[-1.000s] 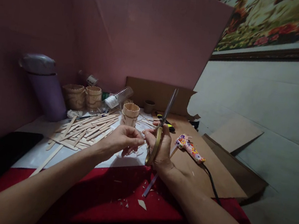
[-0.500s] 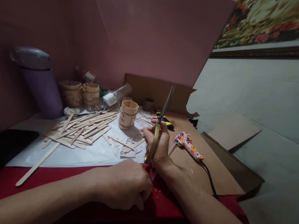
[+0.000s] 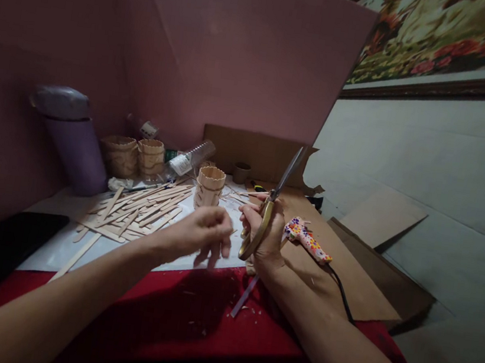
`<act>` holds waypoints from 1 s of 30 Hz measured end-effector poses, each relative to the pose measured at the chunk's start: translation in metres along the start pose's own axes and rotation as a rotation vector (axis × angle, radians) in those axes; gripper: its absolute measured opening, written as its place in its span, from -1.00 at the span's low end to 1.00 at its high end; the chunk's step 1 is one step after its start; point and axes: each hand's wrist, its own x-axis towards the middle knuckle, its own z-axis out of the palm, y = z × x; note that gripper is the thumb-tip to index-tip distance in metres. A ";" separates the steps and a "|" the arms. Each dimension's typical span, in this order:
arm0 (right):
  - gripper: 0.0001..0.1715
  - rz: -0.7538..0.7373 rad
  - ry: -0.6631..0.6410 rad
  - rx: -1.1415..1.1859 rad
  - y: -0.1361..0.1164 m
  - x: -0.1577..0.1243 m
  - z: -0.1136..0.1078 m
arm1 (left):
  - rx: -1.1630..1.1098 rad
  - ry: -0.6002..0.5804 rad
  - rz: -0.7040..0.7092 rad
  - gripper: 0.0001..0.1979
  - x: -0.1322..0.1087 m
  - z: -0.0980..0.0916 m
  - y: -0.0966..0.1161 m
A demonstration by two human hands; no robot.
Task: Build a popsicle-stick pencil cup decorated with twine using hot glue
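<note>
Scissors (image 3: 272,196) upright in the right hand (image 3: 272,242), bare left hand (image 3: 207,230) near

Their handles sit in the right palm, gripped by bent fingers, the blades pointing up and away. The left hand is near the handles, on their left side, fingers loosely curled and blurred; I can't tell whether anything small is pinched there. Crossing over carelessly, those fingers could get nicked by the exposed blades. Just beyond them stands a wooden cup (image 3: 210,188), which a forward knock might tip. A translucent stick (image 3: 245,297) slants from beneath the right wrist onto the red cloth (image 3: 152,324); a sweep of that forearm might drag it. The patterned glue gun (image 3: 308,241) lies on cardboard (image 3: 345,284) right of that hand, a burn risk should its tip be hot. Farther left, flat wooden sticks (image 3: 144,213) lie heaped.
</note>
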 end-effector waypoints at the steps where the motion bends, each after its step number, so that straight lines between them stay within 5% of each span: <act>1: -0.57 0.007 -0.012 0.008 0.000 -0.001 0.000 | -0.100 0.094 0.041 -0.71 0.003 -0.007 -0.002; 6: -0.59 0.035 -0.148 0.028 0.001 -0.011 0.005 | -0.360 0.254 0.039 -0.79 0.012 -0.027 -0.009; 11: -0.56 -0.016 -0.249 0.027 -0.003 -0.016 0.007 | -0.299 0.325 0.083 -0.75 0.015 -0.023 -0.012; 24: -0.50 0.158 -0.205 0.112 -0.005 -0.013 0.005 | 0.152 0.484 0.305 -0.83 0.017 -0.006 -0.022; 30: -0.52 0.131 -0.197 0.126 -0.007 -0.013 0.005 | -0.042 0.421 0.137 -0.74 0.013 -0.008 -0.011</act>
